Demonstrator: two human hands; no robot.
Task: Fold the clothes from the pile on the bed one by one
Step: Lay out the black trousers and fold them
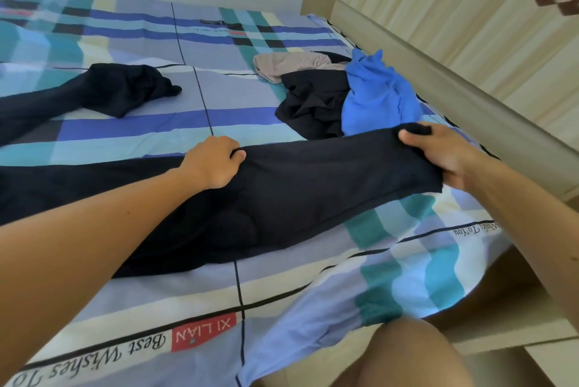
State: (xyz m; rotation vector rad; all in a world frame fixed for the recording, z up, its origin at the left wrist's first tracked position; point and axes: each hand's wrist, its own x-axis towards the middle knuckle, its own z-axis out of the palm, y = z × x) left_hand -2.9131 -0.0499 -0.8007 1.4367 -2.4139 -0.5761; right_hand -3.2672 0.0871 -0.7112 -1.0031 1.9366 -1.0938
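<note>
Head view looks down on a long black fabric garment stretched across the blue, teal and cream checked bed sheet. The person's left hand curls its fingers round the garment's far edge near the middle. The right hand clutches its end, thumb on top, raised just off the sheet. Just beyond lies the pile: a bright blue cloth, a crumpled black cloth and a beige cloth. Well apart, at far left, lies another black garment.
</note>
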